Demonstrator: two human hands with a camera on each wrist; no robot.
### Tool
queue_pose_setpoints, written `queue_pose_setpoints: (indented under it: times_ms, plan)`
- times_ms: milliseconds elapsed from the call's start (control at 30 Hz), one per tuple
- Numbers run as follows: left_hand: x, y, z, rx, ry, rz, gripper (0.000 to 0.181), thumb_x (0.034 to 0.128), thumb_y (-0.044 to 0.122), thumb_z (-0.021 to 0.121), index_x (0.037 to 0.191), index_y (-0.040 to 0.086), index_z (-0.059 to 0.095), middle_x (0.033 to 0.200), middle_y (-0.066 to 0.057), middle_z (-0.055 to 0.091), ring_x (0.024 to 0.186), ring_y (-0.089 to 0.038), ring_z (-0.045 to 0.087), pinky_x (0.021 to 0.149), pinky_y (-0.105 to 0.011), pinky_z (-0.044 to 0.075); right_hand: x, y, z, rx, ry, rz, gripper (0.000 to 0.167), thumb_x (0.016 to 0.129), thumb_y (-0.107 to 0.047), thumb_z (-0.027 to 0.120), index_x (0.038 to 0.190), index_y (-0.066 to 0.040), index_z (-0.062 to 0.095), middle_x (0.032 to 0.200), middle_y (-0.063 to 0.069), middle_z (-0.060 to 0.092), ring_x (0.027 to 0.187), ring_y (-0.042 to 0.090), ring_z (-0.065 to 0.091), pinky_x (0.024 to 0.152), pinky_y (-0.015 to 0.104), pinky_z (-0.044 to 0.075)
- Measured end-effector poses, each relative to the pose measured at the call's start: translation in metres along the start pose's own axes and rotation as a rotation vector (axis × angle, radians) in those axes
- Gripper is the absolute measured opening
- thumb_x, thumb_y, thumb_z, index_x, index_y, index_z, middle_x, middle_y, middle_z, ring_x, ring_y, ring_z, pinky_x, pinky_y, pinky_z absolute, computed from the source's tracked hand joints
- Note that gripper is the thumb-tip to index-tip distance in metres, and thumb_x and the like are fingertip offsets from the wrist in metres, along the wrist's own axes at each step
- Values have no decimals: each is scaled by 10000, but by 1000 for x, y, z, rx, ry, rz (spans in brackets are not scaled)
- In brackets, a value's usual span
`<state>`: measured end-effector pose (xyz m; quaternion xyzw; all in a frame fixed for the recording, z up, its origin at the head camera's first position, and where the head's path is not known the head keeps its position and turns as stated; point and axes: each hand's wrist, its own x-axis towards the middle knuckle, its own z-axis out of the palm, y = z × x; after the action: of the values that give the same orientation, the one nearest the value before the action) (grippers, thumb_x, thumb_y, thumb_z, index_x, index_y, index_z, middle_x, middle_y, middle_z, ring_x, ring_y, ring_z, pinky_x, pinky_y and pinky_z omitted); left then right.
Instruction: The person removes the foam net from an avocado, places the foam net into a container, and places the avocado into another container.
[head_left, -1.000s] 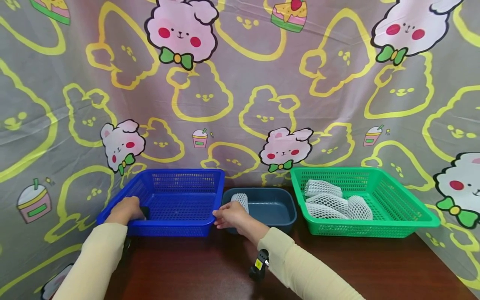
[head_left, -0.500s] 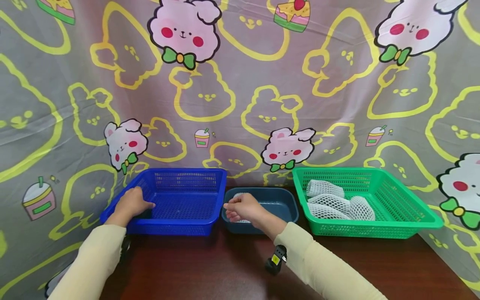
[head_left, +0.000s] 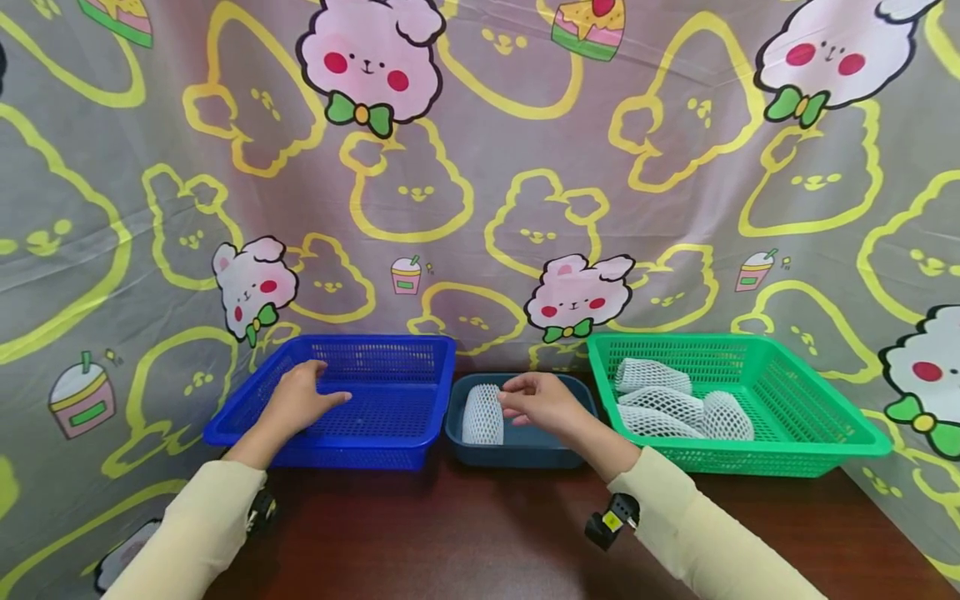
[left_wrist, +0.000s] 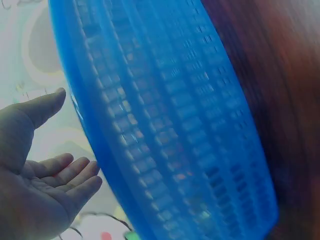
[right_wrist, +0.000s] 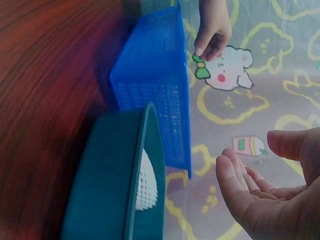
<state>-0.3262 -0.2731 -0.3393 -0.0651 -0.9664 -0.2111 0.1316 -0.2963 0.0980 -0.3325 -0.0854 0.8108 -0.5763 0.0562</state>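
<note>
Over the left part of the blue basket (head_left: 360, 458), my left hand (head_left: 296, 400) is raised with thumb and fingers spread and nothing between them. The left wrist view shows that hand (left_wrist: 45, 165) beside the outer wall of the blue basket (left_wrist: 175, 120). My right hand (head_left: 543, 404) hovers over the dark teal tray (head_left: 517, 457), fingers loosely bent and holding nothing. Just left of its fingertips, a white net-wrapped item (head_left: 483, 415) lies in the tray. In the right wrist view the hand (right_wrist: 275, 185) is apart from the tray (right_wrist: 105, 170).
At the right stands a green basket (head_left: 750, 458) with several white net-wrapped items (head_left: 660, 406) in its left half. The brown table (head_left: 450, 533) extends in front of the containers, and a patterned cloth (head_left: 465, 167) hangs behind them.
My left hand has risen from inside the blue basket and spread its fingers. My right hand has moved right, from the blue basket's corner to above the tray, uncovering the netted item.
</note>
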Motion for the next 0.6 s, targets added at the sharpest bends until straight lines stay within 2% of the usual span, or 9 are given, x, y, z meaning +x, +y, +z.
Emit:
queue_pose_setpoints:
  times_ms: [167,300,467,600]
  plan:
    - [-6,32,6,-32,23,85,689,854,269,753,1323,-139,455,1285,-324,505,1166,-477,486,928,-579,418,-13,4,-17,-74,57,-25,363,908,-217,699,1167,21,610,1010,101,678,849,199,678,773,373,558]
    - [-11,60,14,-81,54,164,660,839,284,771,1301,-102,501,1238,-264,562,1128,-420,540,920,-544,442,-21,9,-33,-99,88,-42,362,915,-198,690,1175,37,599,1015,111,674,872,222,675,767,365,559]
    - [-17,96,27,-164,49,218,619,820,271,793,1280,-58,541,1209,-202,595,1112,-357,576,930,-500,460,-30,12,-56,-84,87,-36,390,945,-205,650,1219,58,559,1090,162,654,930,234,664,806,376,548]
    - [-21,117,40,-209,36,277,594,812,272,802,1261,-38,566,1203,-167,608,1107,-318,585,931,-473,469,-34,14,-73,-96,106,-28,443,956,-234,635,1256,74,532,1139,198,633,965,250,654,821,371,543]
